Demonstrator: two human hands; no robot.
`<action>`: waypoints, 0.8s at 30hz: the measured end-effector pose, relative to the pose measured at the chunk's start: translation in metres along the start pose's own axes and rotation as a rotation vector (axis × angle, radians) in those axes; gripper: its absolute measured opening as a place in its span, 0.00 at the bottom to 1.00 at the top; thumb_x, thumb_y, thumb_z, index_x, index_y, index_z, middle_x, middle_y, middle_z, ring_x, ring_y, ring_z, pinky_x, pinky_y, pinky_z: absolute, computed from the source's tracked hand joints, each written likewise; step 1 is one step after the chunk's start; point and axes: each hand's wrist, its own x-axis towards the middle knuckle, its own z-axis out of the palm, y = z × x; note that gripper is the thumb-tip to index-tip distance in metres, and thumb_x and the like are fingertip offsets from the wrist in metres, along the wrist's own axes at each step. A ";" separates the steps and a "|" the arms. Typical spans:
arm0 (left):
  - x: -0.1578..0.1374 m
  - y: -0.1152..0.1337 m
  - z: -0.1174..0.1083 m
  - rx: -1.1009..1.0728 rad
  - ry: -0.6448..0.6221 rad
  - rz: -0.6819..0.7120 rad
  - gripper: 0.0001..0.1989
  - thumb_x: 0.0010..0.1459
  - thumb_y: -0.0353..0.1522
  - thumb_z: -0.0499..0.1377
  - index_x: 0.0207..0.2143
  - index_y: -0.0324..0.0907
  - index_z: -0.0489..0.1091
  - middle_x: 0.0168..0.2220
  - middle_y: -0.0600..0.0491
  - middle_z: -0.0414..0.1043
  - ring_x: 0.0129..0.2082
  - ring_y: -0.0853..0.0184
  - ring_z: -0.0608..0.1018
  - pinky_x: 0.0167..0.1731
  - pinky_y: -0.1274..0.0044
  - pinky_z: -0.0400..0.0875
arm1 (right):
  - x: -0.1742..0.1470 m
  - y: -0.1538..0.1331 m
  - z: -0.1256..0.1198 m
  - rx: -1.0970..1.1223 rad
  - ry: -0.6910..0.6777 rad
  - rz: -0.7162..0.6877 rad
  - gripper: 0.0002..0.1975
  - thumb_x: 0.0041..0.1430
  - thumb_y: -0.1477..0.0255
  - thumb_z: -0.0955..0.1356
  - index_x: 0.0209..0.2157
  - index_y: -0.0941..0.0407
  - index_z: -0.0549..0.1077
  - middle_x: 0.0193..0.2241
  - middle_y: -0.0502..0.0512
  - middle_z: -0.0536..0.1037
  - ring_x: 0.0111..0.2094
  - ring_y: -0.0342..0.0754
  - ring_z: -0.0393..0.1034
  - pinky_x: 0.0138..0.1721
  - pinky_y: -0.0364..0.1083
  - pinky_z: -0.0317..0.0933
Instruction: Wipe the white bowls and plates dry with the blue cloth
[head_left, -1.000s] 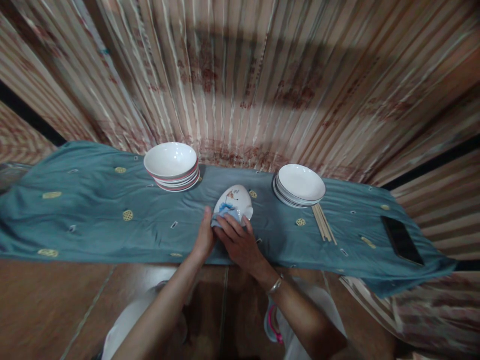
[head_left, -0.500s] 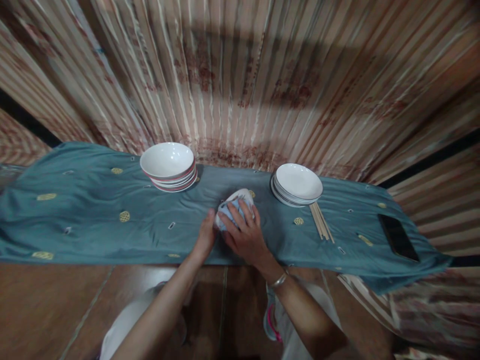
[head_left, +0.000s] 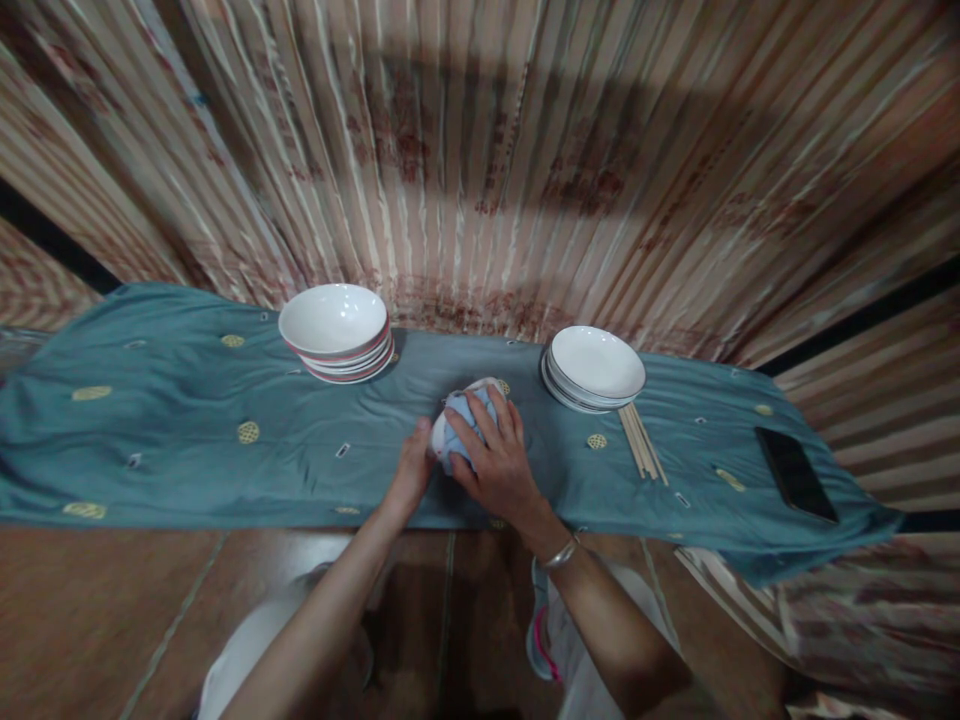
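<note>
Holding a white dish [head_left: 438, 440] with a pale blue cloth [head_left: 460, 428] over it

From where I stood, the person had both hands on the same object, above the near middle part of a table covered with a green-blue tablecloth [head_left: 187, 400]. The left hand [head_left: 412, 462] was grasping the white dish at its left side, with the thumb upward along the edge. The right hand [head_left: 501, 468] was bent over the pale blue cloth, its fingers somewhat spread, and it gripped this cloth against the dish. Much of the dish was hidden, so I could not tell its exact shape, nor whether it touched the table. A silvery bracelet [head_left: 562, 553] was on the right wrist.

Behind the hands, to the left, stood a stack of white bowls [head_left: 337, 322] with reddish bands. To the right was a stack of white plates [head_left: 598, 365] with dark rims. Several pale chopsticks [head_left: 642, 445] lay together just beside these plates, pointing toward the near edge. Further right, well apart, lay a black phone [head_left: 795, 475]. A pleated curtain [head_left: 450, 150] hung behind the table.
</note>
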 end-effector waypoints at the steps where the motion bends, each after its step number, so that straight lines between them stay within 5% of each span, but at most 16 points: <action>1: -0.001 0.001 0.002 0.021 0.001 0.018 0.22 0.58 0.46 0.60 0.45 0.37 0.76 0.36 0.47 0.81 0.41 0.58 0.80 0.40 0.73 0.73 | 0.001 0.000 0.000 -0.002 0.002 0.002 0.24 0.66 0.64 0.61 0.62 0.50 0.65 0.66 0.56 0.61 0.70 0.63 0.41 0.66 0.65 0.44; 12: -0.015 0.017 0.018 0.286 -0.043 0.133 0.26 0.45 0.54 0.65 0.24 0.38 0.74 0.21 0.53 0.73 0.22 0.69 0.70 0.26 0.77 0.65 | 0.004 0.006 0.001 0.055 0.059 0.036 0.25 0.66 0.65 0.61 0.63 0.55 0.63 0.66 0.61 0.60 0.70 0.61 0.42 0.66 0.63 0.46; 24: -0.010 0.014 0.014 0.325 -0.026 0.145 0.23 0.47 0.52 0.64 0.24 0.38 0.74 0.21 0.52 0.73 0.23 0.67 0.71 0.28 0.76 0.66 | 0.006 0.012 0.003 0.168 0.069 0.103 0.27 0.66 0.66 0.60 0.65 0.54 0.60 0.67 0.59 0.57 0.70 0.58 0.41 0.67 0.62 0.46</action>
